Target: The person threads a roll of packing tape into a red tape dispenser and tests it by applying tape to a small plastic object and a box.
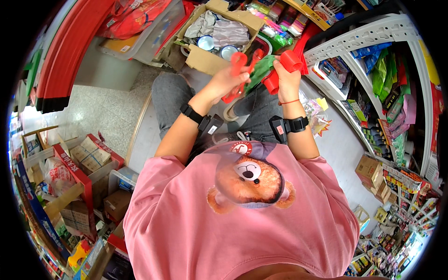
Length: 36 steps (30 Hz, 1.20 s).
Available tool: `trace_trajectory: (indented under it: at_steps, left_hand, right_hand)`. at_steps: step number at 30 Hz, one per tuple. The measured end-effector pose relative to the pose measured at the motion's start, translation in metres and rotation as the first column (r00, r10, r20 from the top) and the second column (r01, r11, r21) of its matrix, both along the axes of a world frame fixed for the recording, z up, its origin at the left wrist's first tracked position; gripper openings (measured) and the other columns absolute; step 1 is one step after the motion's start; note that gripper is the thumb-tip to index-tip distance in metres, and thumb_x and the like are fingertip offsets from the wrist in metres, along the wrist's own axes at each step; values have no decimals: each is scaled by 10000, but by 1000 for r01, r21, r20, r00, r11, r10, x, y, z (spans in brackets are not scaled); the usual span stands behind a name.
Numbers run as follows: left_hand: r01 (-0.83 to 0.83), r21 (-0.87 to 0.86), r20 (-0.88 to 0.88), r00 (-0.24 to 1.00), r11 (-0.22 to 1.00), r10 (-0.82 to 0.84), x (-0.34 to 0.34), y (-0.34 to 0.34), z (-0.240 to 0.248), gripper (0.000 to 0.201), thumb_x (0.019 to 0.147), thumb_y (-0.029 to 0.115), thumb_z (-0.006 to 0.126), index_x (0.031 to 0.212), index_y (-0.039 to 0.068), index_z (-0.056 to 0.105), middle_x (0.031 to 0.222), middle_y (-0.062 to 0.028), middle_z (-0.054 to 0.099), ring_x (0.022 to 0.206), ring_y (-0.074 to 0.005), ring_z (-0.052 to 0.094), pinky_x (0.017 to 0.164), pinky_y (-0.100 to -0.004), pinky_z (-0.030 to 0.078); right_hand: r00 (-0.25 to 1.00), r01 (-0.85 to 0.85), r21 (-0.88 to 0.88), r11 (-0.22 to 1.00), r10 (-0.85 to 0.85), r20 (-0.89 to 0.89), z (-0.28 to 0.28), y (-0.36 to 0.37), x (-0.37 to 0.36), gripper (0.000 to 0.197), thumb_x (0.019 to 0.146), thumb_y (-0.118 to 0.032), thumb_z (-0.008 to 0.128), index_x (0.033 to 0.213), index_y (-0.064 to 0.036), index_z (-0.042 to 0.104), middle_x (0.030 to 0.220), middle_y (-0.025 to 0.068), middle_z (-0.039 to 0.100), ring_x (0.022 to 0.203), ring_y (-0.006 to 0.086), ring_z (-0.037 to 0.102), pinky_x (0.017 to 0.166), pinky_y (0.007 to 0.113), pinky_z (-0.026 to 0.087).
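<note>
In front of my knees, both hands are raised and closed. My left hand (226, 81) grips a red looped thing (239, 59); its loops stand above the fingers and more red shows below them. I cannot tell whether it is a ribbon or a pair of handles. My right hand (287, 80) holds a glossy red rolled strip (290, 61), with a second red curl beside the thumb. A crumpled green piece (262, 70) stretches between the hands, its ends partly hidden by fingers and red material.
Beyond my hands stands an open cardboard box (205, 60) with crumpled paper and cans. A clear plastic bin (154, 35) is at the far left, a white shelf rack (350, 51) of packets at the right. Boxes (91, 158) crowd the near left; small cartons (370, 171) sit right.
</note>
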<state>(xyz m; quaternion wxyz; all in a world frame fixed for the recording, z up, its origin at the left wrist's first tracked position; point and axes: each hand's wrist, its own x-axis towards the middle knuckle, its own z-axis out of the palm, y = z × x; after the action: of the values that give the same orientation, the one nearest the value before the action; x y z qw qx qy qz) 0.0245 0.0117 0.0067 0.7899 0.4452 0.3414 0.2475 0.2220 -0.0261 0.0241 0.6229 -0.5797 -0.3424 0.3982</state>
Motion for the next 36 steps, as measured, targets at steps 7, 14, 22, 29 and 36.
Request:
trace_trajectory:
  at_steps: [7, 14, 22, 29, 36]
  left_hand:
    - [-348, -137, 169, 915, 928, 367, 14, 4, -5, 296, 938, 251, 578, 1140, 34, 573, 933, -35, 626, 591, -42, 479, 535, -181, 410]
    - [-180, -160, 208, 955, 971, 212, -2, 5, 11, 298, 944, 231, 566, 1166, 33, 563, 951, -44, 627, 607, -29, 494, 535, -163, 420]
    - [290, -71, 150, 949, 954, -278, 0, -9, 14, 439, 890, 357, 635, 1182, 36, 563, 944, -75, 615, 580, -15, 482, 516, -149, 402]
    - [155, -78, 160, 977, 985, -141, 16, -17, 12, 333, 896, 337, 632, 1077, 65, 569, 817, -9, 557, 611, -53, 495, 539, -205, 425]
    - [195, -151, 201, 966, 969, -163, 11, -9, 3, 210, 920, 292, 603, 894, 106, 509, 729, 16, 494, 627, -82, 486, 546, -232, 419]
  right_hand:
    - [748, -637, -160, 754, 655, 108, 3, -16, -22, 311, 817, -165, 703, 1087, -30, 626, 997, 29, 651, 866, 118, 604, 771, 288, 496]
    - [878, -304, -173, 937, 346, 331, -16, -8, -4, 292, 814, -185, 711, 1045, -22, 641, 910, 26, 653, 818, 108, 592, 721, 286, 488]
    - [967, -193, -44, 980, 198, 158, 15, -4, 6, 242, 829, -181, 702, 998, -21, 636, 895, 25, 647, 788, 107, 581, 682, 268, 475]
    - [914, -241, -76, 968, 253, 318, 7, -5, -1, 288, 819, -221, 706, 993, -3, 636, 869, 29, 652, 753, 97, 582, 672, 269, 475]
    - [930, -123, -161, 979, 171, 325, 19, -4, -3, 326, 809, -237, 721, 1019, -3, 635, 869, 32, 651, 767, 110, 596, 686, 270, 484]
